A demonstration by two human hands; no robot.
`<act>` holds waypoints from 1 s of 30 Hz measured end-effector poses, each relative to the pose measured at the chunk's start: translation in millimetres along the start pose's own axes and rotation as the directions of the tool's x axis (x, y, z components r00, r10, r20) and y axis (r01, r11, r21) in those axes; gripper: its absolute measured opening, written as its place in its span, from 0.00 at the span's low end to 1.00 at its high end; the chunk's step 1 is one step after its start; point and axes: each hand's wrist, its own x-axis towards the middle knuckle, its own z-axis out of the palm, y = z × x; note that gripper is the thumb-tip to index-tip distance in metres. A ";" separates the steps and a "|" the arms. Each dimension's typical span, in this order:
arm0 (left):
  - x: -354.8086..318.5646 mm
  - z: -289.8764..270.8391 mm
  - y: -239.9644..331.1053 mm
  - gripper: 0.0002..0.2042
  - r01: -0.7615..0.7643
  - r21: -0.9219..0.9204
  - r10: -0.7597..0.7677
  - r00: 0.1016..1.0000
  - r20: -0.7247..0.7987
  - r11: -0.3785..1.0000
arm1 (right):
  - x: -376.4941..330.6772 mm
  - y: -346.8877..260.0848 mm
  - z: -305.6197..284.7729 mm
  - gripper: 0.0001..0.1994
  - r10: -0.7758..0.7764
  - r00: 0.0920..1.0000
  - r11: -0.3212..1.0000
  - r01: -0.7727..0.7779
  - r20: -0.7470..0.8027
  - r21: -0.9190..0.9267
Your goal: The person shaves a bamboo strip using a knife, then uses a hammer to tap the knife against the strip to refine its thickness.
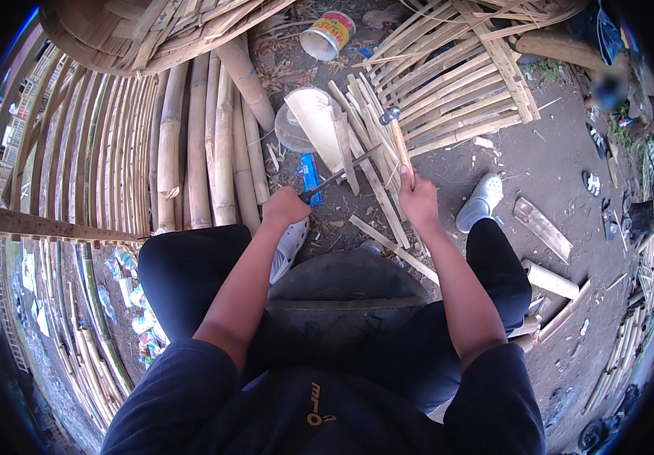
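My left hand (285,206) is closed around the dark handle of a long thin knife (357,161). Its narrow blade slants up and to the right, across split bamboo strips (372,189) on the ground. A hammer (398,138) with a light wooden handle is gripped in my right hand (419,199), its metal head pointing away from me, close to the blade's tip. Just beyond the knife, a wide pale bamboo piece (314,121) leans over a round grey block (287,130). By my left hand lies a blue packet (311,178).
Bamboo poles (222,144) and a slatted bamboo panel (92,144) fill the left. Another slatted panel (456,95) lies at the far right, near a tin bucket (327,36). A bamboo offcut (543,227) lies beyond my right shoe (481,202). Plastic litter (141,303) lies at left.
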 end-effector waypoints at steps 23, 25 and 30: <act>-6.0 35.5 1.6 0.21 0.088 -0.069 -0.083 0.994 0.070 0.994 | -26.0 29.7 25.9 0.25 0.050 0.948 0.993 -0.014 0.315 -0.118; -8.2 36.8 1.7 0.21 0.079 -0.062 -0.075 0.995 0.059 0.995 | -24.4 32.9 28.1 0.25 0.020 0.946 0.988 0.030 0.322 -0.149; 0.8 52.4 3.0 0.21 0.054 -0.046 -0.053 0.998 0.029 0.997 | -21.7 26.8 19.7 0.23 -0.031 0.980 0.995 0.048 0.197 -0.083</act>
